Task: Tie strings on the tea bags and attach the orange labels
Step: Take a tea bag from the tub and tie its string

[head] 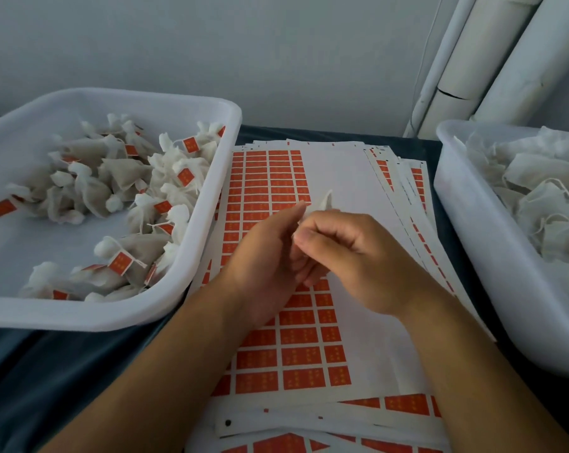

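At nine o'clock, the left tray [208, 204] holds many tagged tea bags; the right tray [456, 204] at three holds untied ones. Centre, left hand [263, 256] and right hand [345, 253] pinch one tea bag [322, 202], probably mid-tying, over label sheets [276, 178].

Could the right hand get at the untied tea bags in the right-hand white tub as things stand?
Probably not straight away: the right hand and left hand both pinch a white tea bag. The white plastic tub itself is open-topped, nothing between.
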